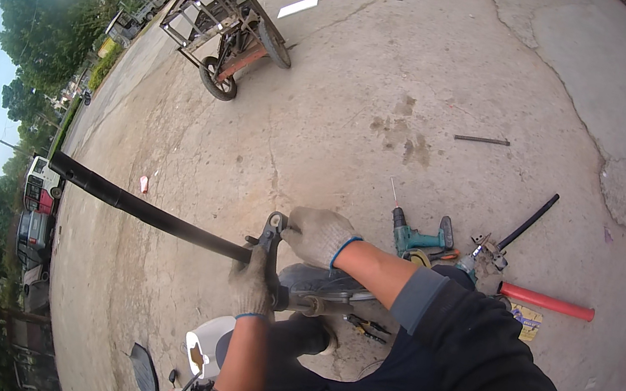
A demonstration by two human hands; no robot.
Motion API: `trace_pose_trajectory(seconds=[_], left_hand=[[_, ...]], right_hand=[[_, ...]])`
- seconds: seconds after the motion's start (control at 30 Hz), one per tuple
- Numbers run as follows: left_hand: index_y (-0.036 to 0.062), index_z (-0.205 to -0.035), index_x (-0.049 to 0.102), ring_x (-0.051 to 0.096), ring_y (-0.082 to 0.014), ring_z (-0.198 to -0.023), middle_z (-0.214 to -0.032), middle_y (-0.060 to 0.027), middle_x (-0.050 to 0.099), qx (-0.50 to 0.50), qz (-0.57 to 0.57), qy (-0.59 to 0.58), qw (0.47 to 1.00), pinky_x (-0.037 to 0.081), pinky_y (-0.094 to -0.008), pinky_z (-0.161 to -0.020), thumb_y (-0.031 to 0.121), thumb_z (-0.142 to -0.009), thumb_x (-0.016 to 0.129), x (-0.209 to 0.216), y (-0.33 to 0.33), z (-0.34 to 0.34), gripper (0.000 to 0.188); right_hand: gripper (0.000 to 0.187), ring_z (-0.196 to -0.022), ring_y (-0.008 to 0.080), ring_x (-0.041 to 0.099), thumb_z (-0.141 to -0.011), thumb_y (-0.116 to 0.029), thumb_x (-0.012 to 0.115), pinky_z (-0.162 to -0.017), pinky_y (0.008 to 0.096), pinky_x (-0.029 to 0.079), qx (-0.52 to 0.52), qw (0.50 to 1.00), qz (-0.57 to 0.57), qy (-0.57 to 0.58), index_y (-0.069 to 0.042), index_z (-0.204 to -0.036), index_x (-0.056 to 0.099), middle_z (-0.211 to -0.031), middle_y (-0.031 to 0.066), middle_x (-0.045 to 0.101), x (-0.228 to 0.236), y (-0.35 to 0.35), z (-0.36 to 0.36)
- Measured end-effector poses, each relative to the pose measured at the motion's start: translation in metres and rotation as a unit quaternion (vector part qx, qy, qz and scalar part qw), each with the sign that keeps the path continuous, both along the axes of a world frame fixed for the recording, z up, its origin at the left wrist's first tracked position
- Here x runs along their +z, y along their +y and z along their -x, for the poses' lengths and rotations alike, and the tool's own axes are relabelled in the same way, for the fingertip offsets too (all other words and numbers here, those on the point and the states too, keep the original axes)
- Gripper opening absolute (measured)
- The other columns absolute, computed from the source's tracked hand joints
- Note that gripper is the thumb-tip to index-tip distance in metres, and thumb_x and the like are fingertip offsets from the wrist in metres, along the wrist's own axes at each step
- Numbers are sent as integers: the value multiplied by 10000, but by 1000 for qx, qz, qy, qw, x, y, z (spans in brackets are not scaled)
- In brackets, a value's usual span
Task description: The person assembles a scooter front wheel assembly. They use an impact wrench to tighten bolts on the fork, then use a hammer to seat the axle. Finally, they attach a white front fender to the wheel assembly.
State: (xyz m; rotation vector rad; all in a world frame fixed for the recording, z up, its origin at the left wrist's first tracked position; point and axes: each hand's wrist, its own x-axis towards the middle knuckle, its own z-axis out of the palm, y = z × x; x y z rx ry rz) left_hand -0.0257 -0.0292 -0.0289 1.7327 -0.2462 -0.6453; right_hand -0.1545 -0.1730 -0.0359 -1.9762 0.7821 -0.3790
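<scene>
My left hand (251, 288), in a grey work glove, is closed around a black metal bracket (269, 240) beside a long black tube (150, 218). The tube reaches out to the left, tilted slightly upward. At its upper end the bracket has a round eye. My right hand (320, 237), gloved too, has its fingers closed at that eye; whether they hold something small there is hidden. Below the bracket a grey metal shaft (308, 304) points right, over a black part by my legs. Pliers (367, 327) lie on the ground close by.
On the concrete at right lie a green cordless drill (422, 233), a metal tool with a black handle (527, 223), a red tube (547, 301) and a thin rod (482, 140). A wheeled metal frame (228, 38) stands at far left. A white scooter part (207, 347) is near my left forearm.
</scene>
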Motion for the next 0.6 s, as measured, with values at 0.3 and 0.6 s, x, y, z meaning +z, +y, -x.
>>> trace_pose_trajectory(seconds=[0.3,0.6], left_hand=[[-60,-1297,663,684,-177,-943,-1113,-103,707,21,44,12,999,555,-290,-841,166,-981,740,-9,-10,-13,396],[40,-1214,718,574,-107,-612,-827,-15,654,1,-37,-8,999,446,-284,-534,287,-987,756,2,-5,-12,338]], right_hand=[[235,-697,290,711,-909,-227,646,-640,455,554,-10,970,-237,-44,-21,-939,755,-814,211,711,-6,-14,-6],[334,-706,157,658,-1029,-130,559,-513,260,458,-78,824,-535,-170,17,-1328,588,-1011,146,697,-9,-18,6]])
